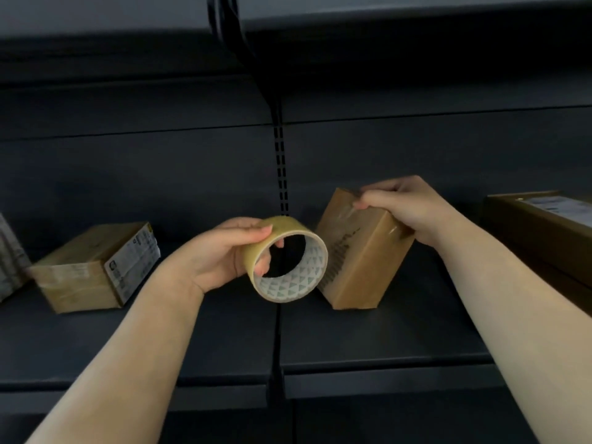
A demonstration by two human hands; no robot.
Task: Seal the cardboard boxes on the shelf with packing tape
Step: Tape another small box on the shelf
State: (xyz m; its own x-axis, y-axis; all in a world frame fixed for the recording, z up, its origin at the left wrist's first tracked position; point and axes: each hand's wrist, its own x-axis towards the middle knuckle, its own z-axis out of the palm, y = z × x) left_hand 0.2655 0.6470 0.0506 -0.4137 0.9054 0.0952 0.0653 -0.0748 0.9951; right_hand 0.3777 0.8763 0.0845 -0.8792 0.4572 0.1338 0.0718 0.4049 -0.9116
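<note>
Head view, the only one. A dark shelf (368, 334) runs across the middle of the frame, and three cardboard boxes sit on it. The middle box (362, 261), right of centre, stands tipped on one edge; shiny strips on its upper face look like clear tape already laid, so I judge this one is partly or nearly sealed, with the last strip still being pressed down. The left box (93, 267), at middle left, lies flat with a label on its end; a glossy band across its near face suggests tape there too, but the blur leaves that unsure. The right box (544, 219), at the right edge, is dark and mostly cut off, and whether it is sealed cannot be told. So at least one box, perhaps more, probably remains.

The left hand (221, 254), at centre, grips the tape roll (288, 261), thumb on the outer face and fingers curled through the core; the roll hangs in the air just left of the middle box, not touching the shelf. The right hand (407, 206) grips the top of the middle box, fingers curled over its upper edge, holding it tilted.
</note>
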